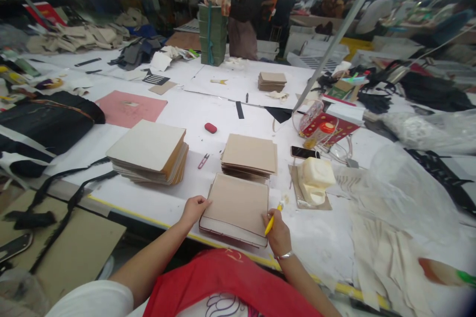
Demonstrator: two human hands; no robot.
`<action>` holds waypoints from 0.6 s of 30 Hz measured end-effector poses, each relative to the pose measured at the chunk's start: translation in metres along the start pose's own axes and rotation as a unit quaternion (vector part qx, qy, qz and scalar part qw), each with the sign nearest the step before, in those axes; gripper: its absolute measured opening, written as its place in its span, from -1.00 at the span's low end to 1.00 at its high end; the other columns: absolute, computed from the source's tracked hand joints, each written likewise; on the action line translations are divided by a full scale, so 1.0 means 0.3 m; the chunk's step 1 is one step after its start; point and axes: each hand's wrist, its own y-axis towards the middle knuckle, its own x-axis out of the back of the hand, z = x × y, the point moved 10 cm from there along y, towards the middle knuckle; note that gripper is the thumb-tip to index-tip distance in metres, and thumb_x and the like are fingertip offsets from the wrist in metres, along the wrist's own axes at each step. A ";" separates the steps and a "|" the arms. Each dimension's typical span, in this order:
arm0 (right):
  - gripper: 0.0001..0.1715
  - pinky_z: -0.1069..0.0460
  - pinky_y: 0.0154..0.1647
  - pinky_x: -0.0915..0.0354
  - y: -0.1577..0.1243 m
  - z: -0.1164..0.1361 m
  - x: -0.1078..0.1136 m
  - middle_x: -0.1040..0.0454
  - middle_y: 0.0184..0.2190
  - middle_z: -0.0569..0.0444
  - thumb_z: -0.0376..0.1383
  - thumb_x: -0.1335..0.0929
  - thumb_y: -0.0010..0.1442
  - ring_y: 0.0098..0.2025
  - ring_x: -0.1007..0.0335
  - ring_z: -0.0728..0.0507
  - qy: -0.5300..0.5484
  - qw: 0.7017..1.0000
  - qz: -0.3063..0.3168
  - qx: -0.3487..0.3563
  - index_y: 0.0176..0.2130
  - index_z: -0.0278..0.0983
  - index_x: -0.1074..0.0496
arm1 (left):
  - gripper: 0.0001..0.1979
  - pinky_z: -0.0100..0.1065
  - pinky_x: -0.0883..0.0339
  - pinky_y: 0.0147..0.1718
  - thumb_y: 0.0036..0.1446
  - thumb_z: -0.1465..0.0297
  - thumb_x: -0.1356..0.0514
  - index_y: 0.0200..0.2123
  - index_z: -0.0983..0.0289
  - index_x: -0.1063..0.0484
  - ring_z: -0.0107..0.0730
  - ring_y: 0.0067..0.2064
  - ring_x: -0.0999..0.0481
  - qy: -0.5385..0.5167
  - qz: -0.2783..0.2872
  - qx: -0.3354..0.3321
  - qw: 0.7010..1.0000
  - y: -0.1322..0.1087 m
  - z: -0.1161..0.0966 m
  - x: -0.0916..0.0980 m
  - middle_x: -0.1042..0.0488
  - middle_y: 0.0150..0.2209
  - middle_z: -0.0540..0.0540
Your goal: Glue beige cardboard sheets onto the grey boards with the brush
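In front of me near the table edge lies a tan rectangular board on a pale piece with dark edging. My left hand is closed, thumb and fingertips pinching the board's left edge. My right hand grips a yellow brush with a whitish tip, its fingers against the board's right edge. Just behind is a stack of tan boards. To the left stands a taller stack of boards, pale on top. A cream plastic container sits on a scrap of board to the right.
Pink-handled thread snips and a red oval case lie between the stacks and beyond. A phone rests behind the container, below a slanting metal pole. Across the table, a person holds a green bundle.
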 end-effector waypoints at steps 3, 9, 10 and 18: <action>-0.63 0.11 -0.62 0.01 0.007 -0.019 -0.014 -0.35 -0.60 0.11 -0.05 -0.12 0.15 -0.62 -0.28 -0.06 -0.023 0.999 0.007 -0.024 -0.26 -0.28 -0.21 | -0.66 -0.45 -0.11 -0.54 -0.22 0.12 -0.16 -0.63 0.31 -0.37 -0.46 -0.55 -0.25 -0.016 0.004 0.007 1.000 -0.005 -0.005 -0.002 -0.31 -0.68 -0.03; -0.68 0.12 -0.61 0.05 0.003 -0.039 -0.022 -0.31 -0.64 0.16 -0.07 -0.16 0.15 -0.62 -0.27 -0.06 -0.046 0.997 0.018 -0.054 -0.24 -0.26 -0.19 | -0.67 -0.48 -0.04 -0.61 -0.18 0.12 -0.16 -0.66 0.30 -0.33 -0.52 -0.62 -0.18 -0.009 0.010 0.022 1.000 -0.012 0.003 -0.015 -0.25 -0.71 -0.08; -0.68 0.12 -0.61 0.06 0.003 -0.039 -0.021 -0.30 -0.64 0.17 -0.08 -0.17 0.14 -0.62 -0.26 -0.06 -0.051 0.997 0.019 -0.056 -0.24 -0.26 -0.19 | -0.66 -0.48 -0.04 -0.61 -0.18 0.12 -0.15 -0.66 0.29 -0.32 -0.53 -0.63 -0.16 -0.001 0.010 0.026 1.000 -0.011 0.009 -0.018 -0.23 -0.72 -0.09; -0.74 0.14 -0.60 0.11 0.008 -0.035 -0.015 -0.28 -0.64 0.20 -0.12 -0.20 0.14 -0.62 -0.21 -0.01 -0.062 0.994 0.042 -0.075 -0.25 -0.26 -0.18 | -0.65 -0.48 0.00 -0.65 -0.19 0.10 -0.17 -0.67 0.29 -0.30 -0.55 -0.65 -0.11 0.007 0.034 0.040 0.999 0.005 0.032 -0.042 -0.21 -0.73 -0.10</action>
